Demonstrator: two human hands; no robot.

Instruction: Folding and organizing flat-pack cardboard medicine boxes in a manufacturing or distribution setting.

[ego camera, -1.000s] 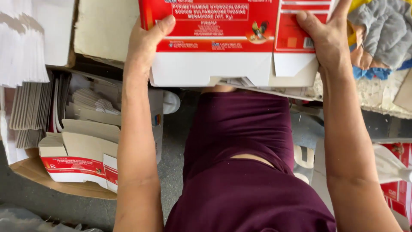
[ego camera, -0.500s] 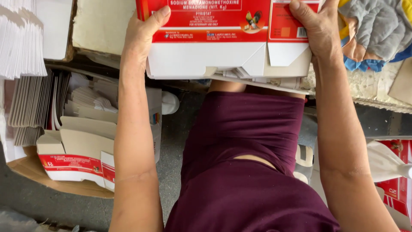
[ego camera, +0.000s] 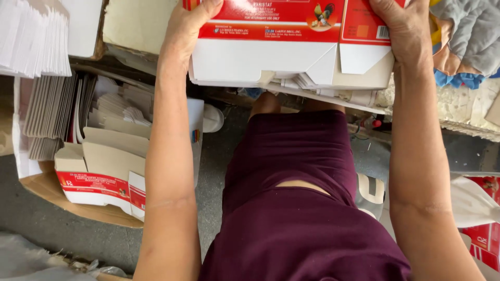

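The left hand and right hand each clamp one end of a stack of flat red-and-white cartons, held at the top of the view above the lap. Thumbs lie on the printed top face. More flattened cartons lie in an open cardboard box on the floor beside the left arm.

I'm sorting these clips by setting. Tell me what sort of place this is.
Probably a small packaging workshop: both hands grip a stack of flat red-and-white cartons, more folded cartons sit in an open box, and white sheets are piled alongside.
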